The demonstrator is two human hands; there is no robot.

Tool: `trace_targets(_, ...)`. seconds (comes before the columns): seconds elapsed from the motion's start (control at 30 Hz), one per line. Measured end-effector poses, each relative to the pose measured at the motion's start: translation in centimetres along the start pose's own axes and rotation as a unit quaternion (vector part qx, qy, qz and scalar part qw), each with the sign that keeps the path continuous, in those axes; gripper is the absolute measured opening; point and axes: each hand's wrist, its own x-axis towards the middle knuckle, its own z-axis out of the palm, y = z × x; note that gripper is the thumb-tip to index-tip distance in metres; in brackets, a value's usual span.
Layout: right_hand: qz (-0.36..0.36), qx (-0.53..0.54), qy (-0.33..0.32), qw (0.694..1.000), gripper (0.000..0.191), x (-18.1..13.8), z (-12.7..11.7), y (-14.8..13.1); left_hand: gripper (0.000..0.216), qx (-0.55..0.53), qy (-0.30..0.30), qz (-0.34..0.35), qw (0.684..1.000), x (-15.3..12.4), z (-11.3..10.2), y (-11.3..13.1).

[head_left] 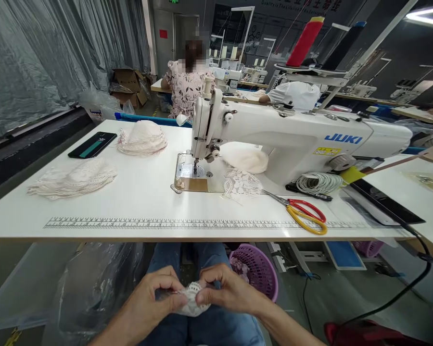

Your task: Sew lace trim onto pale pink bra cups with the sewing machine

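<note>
Both grips closed on lace piece (192, 299): left hand (155, 300), right hand (227, 290), piece pinched between.

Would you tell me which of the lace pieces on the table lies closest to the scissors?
The single flat lace piece by the scissors' tips; the two lace stacks lie left of the sewing machine.

White table (147, 192), sewing machine (292, 134), scissors (303, 214), lace stack (72, 178)
</note>
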Motion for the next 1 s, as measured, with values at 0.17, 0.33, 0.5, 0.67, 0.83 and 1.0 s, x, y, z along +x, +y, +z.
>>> trace_targets(0.17,-0.006,-0.026,-0.008,1.0,0.044,0.1,-0.1,0.0,0.027,-0.035,-0.018,-0.02,0.999,0.1,0.0,-0.5)
trace_targets(0.33,0.009,-0.031,-0.011,0.999,0.043,0.0,-0.5,-0.9,0.034,-0.076,-0.016,-0.055,0.995,0.4,0.1,-0.7)
trace_targets(0.5,0.039,0.035,-0.058,0.997,0.044,-0.6,-1.7,-0.9,0.032,-0.186,-0.065,-0.106,0.975,0.2,-0.3,-0.5)
trace_targets(0.67,0.009,0.077,-0.08,0.994,0.047,-1.4,-2.3,-0.2,0.035,-0.234,-0.044,-0.133,0.962,-0.2,-0.2,-0.2)
trace_targets(0.83,0.0,0.08,-0.098,0.992,0.043,-1.4,-1.9,0.2,0.033,-0.235,-0.04,-0.15,0.96,0.1,0.0,0.0)
trace_targets(1.0,0.029,0.088,-0.088,0.992,0.045,-1.1,-1.6,0.4,0.032,-0.223,-0.027,-0.172,0.959,0.1,-0.1,0.3)
